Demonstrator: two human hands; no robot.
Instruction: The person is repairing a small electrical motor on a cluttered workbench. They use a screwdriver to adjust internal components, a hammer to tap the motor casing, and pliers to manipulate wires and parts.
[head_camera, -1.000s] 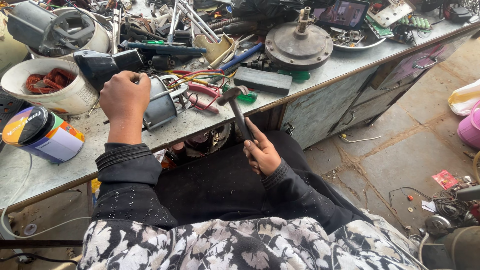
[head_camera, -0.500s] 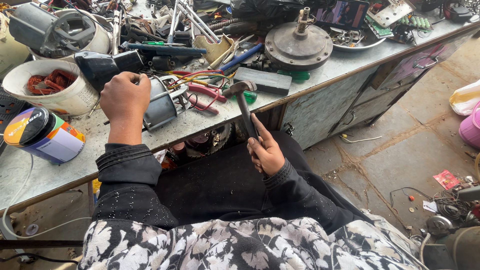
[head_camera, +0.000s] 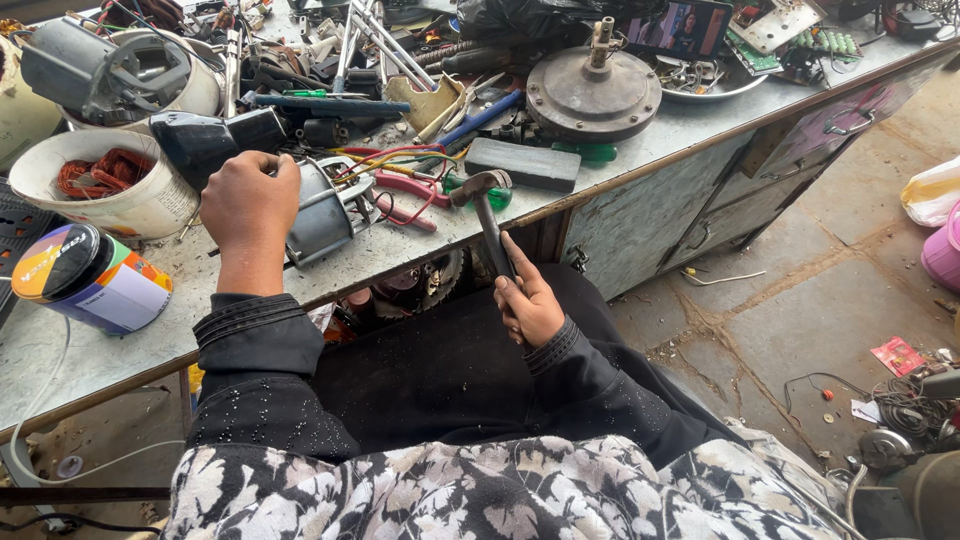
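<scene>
Your left hand (head_camera: 250, 200) sits closed on top of the small grey motor housing (head_camera: 325, 212) at the metal workbench (head_camera: 640, 150) edge, coloured wires (head_camera: 395, 160) trailing off its right side. Your right hand (head_camera: 530, 305) grips a hammer (head_camera: 487, 215) by the handle below bench level, head up near the edge, just beside the red-handled pliers (head_camera: 405, 195).

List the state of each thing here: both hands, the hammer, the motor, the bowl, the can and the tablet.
Left hand: closed on top of the motor.
Right hand: gripping the hammer handle.
Hammer: upright, head just above the bench edge.
Motor: lying on its side, coloured wires trailing out.
Bowl: upright, holding red wire coils.
Can: lying tilted, lid on.
Tablet: screen lit.
</scene>
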